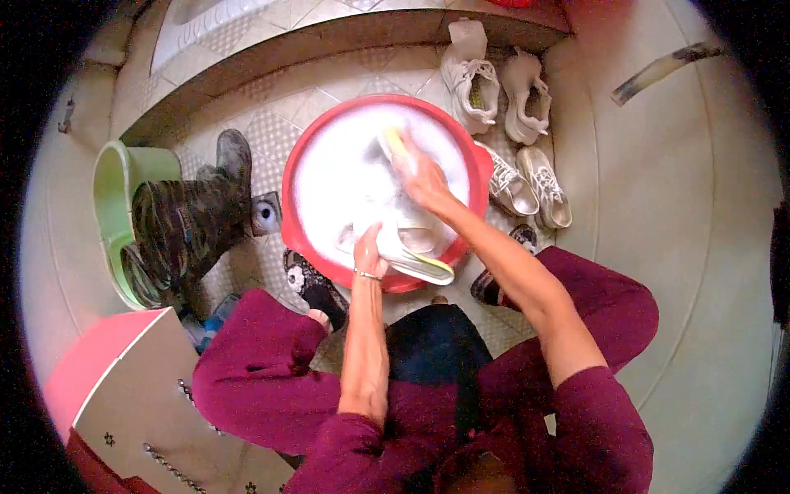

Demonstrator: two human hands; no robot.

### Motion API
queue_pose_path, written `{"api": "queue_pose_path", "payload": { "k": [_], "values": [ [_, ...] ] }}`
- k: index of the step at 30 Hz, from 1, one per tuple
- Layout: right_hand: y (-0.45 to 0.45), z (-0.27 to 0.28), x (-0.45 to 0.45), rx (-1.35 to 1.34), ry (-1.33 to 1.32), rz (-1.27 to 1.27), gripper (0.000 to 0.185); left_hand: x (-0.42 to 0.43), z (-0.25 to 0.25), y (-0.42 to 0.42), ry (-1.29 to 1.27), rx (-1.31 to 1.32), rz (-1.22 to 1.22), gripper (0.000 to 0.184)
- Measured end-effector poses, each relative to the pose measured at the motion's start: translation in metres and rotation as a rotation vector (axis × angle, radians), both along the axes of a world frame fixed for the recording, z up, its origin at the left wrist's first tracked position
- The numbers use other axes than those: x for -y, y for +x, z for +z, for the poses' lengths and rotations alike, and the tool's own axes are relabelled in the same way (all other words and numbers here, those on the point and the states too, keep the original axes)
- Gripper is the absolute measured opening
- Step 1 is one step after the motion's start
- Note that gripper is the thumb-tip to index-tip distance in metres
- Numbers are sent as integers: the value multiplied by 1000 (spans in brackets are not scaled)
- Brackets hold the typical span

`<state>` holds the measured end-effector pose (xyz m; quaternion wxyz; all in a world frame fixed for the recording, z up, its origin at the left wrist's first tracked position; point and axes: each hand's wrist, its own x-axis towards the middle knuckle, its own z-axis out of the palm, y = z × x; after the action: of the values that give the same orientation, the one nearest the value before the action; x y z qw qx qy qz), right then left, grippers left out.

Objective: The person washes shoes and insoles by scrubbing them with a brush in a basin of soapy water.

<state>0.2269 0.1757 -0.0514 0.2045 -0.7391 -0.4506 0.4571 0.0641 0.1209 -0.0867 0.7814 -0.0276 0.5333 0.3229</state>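
A red basin point(290, 198) full of white suds point(333, 165) stands on the floor between my knees. My left hand point(370, 249) is closed on a white shoe point(421, 265) with a yellow-green line along its sole. The shoe lies tilted over the near rim, partly in the foam. Over the suds, my right hand point(420, 177) grips a brush point(390, 142) with a yellowish back. The brush is apart from the shoe, near the far side of the basin, and its bristles are hard to make out.
White sneakers point(473, 90) and lace-up shoes point(543, 188) line the right wall. To the left, camouflage boots point(185, 218) lean on a green tub point(115, 198), beside a floor drain point(266, 214). A pink-topped drawer unit point(132, 387) stands lower left; a tiled step point(329, 37) runs behind.
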Motion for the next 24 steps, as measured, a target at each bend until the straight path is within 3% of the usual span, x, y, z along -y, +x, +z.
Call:
{"api": "queue_pose_path", "payload": {
  "k": [2,4,6,8,10,13,14,16,17,18,20,22,24],
  "values": [
    [9,22,26,-16,118,-11,54,-2,-2,2,12,9,-11,24],
    [4,38,56,233,364,688,52,-4,11,4,26,11,-29,26],
    [-7,-1,64,196,378,593,55,-8,28,7,50,151,22,26],
    [-16,-24,47,140,403,507,58,0,13,6,58,188,41,26],
    [-15,-30,13,130,-77,356,53,2,11,4,117,-1,-122,25],
    [-4,-7,13,132,133,148,53,2,10,5,94,41,-40,24],
    [4,3,16,139,140,167,53,-2,10,9,64,48,26,25],
    [6,32,48,288,484,741,54,1,6,2,64,66,-43,25],
    [-2,57,57,129,80,590,55,0,13,4,55,147,-46,27],
    [-7,21,70,60,114,509,54,-2,21,6,50,227,-48,29],
    [-6,19,44,162,122,533,54,7,11,5,163,145,-145,23],
    [-6,6,9,206,-41,410,55,23,19,10,156,98,-134,21],
    [3,-38,6,211,58,340,55,6,16,17,217,78,-110,19]
  ]
}}
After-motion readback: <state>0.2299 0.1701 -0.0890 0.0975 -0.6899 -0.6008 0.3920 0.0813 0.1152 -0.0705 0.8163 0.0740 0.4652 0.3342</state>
